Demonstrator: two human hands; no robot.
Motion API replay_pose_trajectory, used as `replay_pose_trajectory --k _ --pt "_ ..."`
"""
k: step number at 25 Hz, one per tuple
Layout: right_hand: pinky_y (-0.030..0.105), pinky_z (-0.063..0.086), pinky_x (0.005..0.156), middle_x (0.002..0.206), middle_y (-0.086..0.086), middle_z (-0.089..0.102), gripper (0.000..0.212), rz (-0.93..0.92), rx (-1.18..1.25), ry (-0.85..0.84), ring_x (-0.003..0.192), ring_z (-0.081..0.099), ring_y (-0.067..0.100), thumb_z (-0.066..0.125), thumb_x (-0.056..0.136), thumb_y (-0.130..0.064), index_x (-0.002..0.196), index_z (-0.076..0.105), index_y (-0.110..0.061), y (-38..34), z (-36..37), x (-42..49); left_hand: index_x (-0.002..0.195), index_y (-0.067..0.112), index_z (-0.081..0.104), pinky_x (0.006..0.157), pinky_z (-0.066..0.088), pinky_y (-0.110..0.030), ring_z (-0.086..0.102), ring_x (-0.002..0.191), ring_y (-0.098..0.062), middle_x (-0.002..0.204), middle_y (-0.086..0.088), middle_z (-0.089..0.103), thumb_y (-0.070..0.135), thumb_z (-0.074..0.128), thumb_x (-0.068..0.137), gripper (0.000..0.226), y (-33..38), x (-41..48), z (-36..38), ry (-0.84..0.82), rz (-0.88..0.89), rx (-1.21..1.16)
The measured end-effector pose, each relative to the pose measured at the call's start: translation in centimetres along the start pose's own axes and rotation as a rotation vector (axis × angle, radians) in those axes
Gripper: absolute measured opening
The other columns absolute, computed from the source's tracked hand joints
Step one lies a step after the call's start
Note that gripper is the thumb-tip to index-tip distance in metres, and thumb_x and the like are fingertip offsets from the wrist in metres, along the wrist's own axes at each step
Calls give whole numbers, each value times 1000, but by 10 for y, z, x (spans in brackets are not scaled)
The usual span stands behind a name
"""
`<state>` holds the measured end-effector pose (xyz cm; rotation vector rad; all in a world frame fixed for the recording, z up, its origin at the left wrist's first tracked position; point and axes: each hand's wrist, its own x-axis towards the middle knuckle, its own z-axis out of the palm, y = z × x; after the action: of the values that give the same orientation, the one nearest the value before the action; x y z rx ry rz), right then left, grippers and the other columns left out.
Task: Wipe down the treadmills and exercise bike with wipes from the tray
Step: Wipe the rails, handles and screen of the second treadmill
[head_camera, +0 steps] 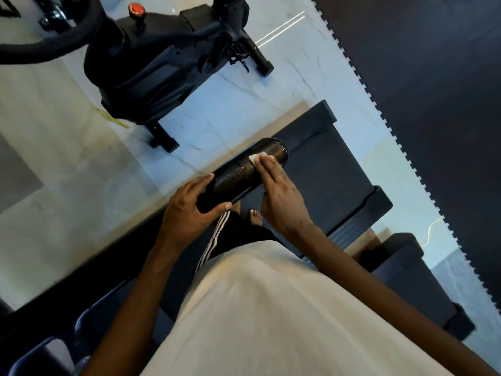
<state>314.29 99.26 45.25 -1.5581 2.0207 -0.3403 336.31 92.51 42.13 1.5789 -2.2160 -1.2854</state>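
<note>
Pale marble floor (67, 158) fills most of my feed, with a dark toothed-edge mat (433, 90) at two o'clock. Nearest the camera, at six o'clock, hangs the person's cream shirt (271, 321). Just beyond it, near centre, the left hand (187, 210) grips the near end of a black oval tray (238, 175), thumb on one rim and fingers curled over the other. The right hand (279, 196), at three o'clock from the left, lies across the tray with straight fingers pressed on a white wipe (256, 157), which sits on the tray's far half. The view is soft there, so I cannot tell whether the thumb also pinches it. Under the tray a bare foot (255, 217) stands on the treadmill (330, 169), whose deck runs toward one o'clock. A second treadmill (401, 270) lies at four o'clock. Farthest, at eleven o'clock, stands the black exercise bike (151, 66) with a red knob (134, 8) on top.
</note>
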Motion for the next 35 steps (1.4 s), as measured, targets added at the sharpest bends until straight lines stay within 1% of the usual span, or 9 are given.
replay_pose_trajectory --k 2,5,7,12,15,19,21,28,35 --pt "46 26 122 160 22 29 73 -13 -107 -57 150 25 34 39 84 -23 152 34 3 -5 5 2 145 25 52 111 39 -30 48 132 -12 145 4 53 65 71 79 79 2 -6 -3 -23 -10 -9" --pt "44 11 126 165 19 14 91 -146 -243 -208 154 10 31 62 81 -22 157 17 -1 -21 18 4 148 24 48 111 35 -28 45 137 -13 149 2 49 50 74 83 74 0 -23 -7 -19 -33 28" --pt "41 3 126 167 14 6 92 -212 -327 -224 155 2 26 59 86 -24 159 6 -6 -19 16 5 147 24 48 113 39 -34 46 137 -14 150 2 49 50 73 84 73 -4 -34 -10 5 -27 54" --pt "44 0 126 167 13 -5 86 -120 -350 -124 155 -6 28 53 95 -16 159 -5 -6 -6 15 -6 142 28 55 110 44 -35 53 130 -11 141 7 58 54 76 81 69 5 -41 -10 74 -58 85" --pt "40 1 126 168 12 4 79 -248 -278 -107 155 2 27 48 94 -5 160 5 -7 -6 21 -6 140 29 57 107 48 -38 57 126 -9 136 9 62 52 76 83 65 8 -43 -7 106 -39 113" --pt "37 22 121 159 8 37 57 -363 -71 -15 148 32 25 43 96 0 152 40 -11 30 -4 -2 137 18 60 102 51 -44 62 120 -16 132 -1 65 53 72 88 61 7 -44 -2 142 67 221" --pt "39 26 120 155 8 44 52 -357 -49 58 144 38 25 44 95 -3 147 47 -11 41 -8 3 137 18 60 100 50 -48 63 119 -16 132 -1 66 59 68 90 63 5 -42 -3 135 82 258" --pt "38 44 111 153 8 45 47 -104 259 337 144 38 23 52 97 -2 144 50 -7 53 25 6 140 28 58 109 47 -40 55 129 -6 138 8 62 65 69 84 68 11 -47 -3 126 -14 167" --pt "6 31 107 145 4 48 41 298 872 638 127 49 8 47 103 -7 143 53 -9 9 42 -10 142 33 56 109 43 -25 53 130 -1 140 14 60 61 73 82 68 20 -49 -11 56 -80 89"
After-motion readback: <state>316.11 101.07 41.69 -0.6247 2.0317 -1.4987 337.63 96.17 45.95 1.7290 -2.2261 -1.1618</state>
